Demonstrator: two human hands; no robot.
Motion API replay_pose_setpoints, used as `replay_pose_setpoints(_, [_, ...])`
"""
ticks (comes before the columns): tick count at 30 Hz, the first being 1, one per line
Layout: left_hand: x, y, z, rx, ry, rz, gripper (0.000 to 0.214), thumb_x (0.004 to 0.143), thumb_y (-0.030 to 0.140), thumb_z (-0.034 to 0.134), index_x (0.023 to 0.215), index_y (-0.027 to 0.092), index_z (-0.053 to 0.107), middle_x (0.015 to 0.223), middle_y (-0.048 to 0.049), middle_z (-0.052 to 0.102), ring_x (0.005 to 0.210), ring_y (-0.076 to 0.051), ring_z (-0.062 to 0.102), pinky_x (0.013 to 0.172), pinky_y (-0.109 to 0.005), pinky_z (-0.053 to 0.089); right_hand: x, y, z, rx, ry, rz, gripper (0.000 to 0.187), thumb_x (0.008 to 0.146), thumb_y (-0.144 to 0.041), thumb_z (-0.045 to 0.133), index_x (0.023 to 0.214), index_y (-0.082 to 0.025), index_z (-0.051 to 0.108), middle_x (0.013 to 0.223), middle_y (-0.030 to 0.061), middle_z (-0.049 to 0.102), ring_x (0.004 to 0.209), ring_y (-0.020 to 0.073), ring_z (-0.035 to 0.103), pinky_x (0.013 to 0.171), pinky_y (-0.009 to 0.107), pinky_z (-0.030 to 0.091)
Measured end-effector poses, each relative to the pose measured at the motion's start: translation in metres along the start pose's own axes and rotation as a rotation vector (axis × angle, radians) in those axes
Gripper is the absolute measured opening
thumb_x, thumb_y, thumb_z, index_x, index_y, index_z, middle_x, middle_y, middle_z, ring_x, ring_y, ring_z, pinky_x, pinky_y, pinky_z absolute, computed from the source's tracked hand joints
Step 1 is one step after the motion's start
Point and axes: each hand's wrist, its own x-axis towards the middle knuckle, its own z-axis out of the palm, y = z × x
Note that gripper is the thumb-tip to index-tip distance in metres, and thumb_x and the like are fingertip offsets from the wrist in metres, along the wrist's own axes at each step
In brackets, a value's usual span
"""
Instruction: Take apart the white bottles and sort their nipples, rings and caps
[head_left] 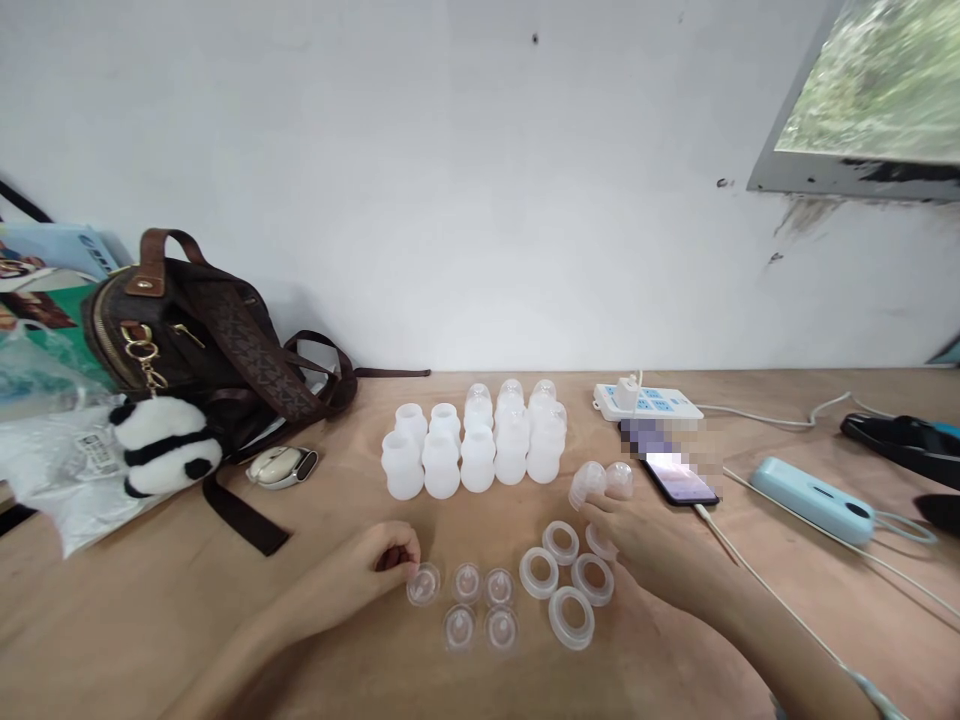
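Note:
My left hand [382,562] has its thumb and forefinger pinched on the edge of a clear bottle nipple [424,586] on the table. Several more clear nipples [501,627] stand just right of it. My right hand [616,530] reaches over a translucent screw ring [600,543], partly covered by the hand; its fingertips are beside the clear domed caps [619,480]. Whether the fingers grip the ring is hidden. Several other screw rings [571,618] lie left of that hand. Behind stand two rows of white baby bottles [478,460], some at the back right topped with clear domes.
On the left are a brown backpack [225,320], a panda plush [169,445], a plastic bag [60,480] and a computer mouse [282,466]. To the right lie a power strip [667,402], a phone [679,470] with its cable, and a light-blue device [814,500].

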Motion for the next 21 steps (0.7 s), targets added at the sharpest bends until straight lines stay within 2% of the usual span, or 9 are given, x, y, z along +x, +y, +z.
replay_pose_setpoints(7, [0.002, 0.002, 0.001, -0.010, -0.019, 0.016, 0.023, 0.085, 0.038, 0.053, 0.077, 0.018, 0.062, 0.077, 0.0004, 0.054, 0.070, -0.017, 0.046, 0.065, -0.027, 0.037, 0.003, 0.001, 0.004, -0.028, 0.081, -0.052, 0.049, 0.066, 0.014, 0.041, 0.097, -0.017, 0.062, 0.095, 0.0073, 0.070, 0.077, 0.0218, 0.068, 0.049, 0.027, 0.034])
replay_pose_setpoints(10, [0.002, 0.001, 0.000, -0.039, -0.051, 0.030, 0.019, 0.083, 0.035, 0.056, 0.082, 0.018, 0.064, 0.079, 0.0002, 0.056, 0.072, -0.017, 0.048, 0.065, -0.027, 0.038, 0.002, -0.001, 0.001, -0.063, 0.144, -0.070, 0.049, 0.063, 0.016, 0.039, 0.093, -0.017, 0.060, 0.092, 0.0060, 0.069, 0.073, 0.0209, 0.067, 0.046, 0.027, 0.027])
replay_pose_setpoints(13, [0.002, 0.000, 0.001, -0.085, -0.087, 0.064, 0.015, 0.082, 0.031, 0.058, 0.087, 0.019, 0.064, 0.081, 0.0004, 0.058, 0.075, -0.018, 0.050, 0.067, -0.027, 0.041, 0.001, -0.004, -0.001, -0.082, 0.212, -0.085, 0.045, 0.066, 0.016, 0.039, 0.090, -0.017, 0.059, 0.087, 0.0055, 0.068, 0.067, 0.0193, 0.065, 0.045, 0.026, 0.024])
replay_pose_setpoints(16, [0.001, -0.001, 0.005, -0.090, -0.117, 0.087, 0.012, 0.080, 0.028, 0.059, 0.087, 0.019, 0.065, 0.083, 0.0003, 0.058, 0.077, -0.017, 0.051, 0.069, -0.028, 0.042, 0.002, -0.005, -0.001, -0.055, 0.271, -0.126, 0.038, 0.071, 0.013, 0.041, 0.085, -0.018, 0.057, 0.085, 0.0049, 0.067, 0.064, 0.0184, 0.063, 0.046, 0.026, 0.026])
replay_pose_setpoints(21, [0.000, -0.001, 0.008, -0.056, -0.116, 0.080, 0.013, 0.080, 0.028, 0.060, 0.088, 0.019, 0.065, 0.085, 0.0001, 0.058, 0.078, -0.017, 0.052, 0.070, -0.028, 0.043, 0.004, -0.009, -0.001, 0.121, 0.362, -0.214, 0.022, 0.085, 0.002, 0.047, 0.083, -0.018, 0.056, 0.086, 0.0039, 0.067, 0.072, 0.0186, 0.063, 0.057, 0.027, 0.040])
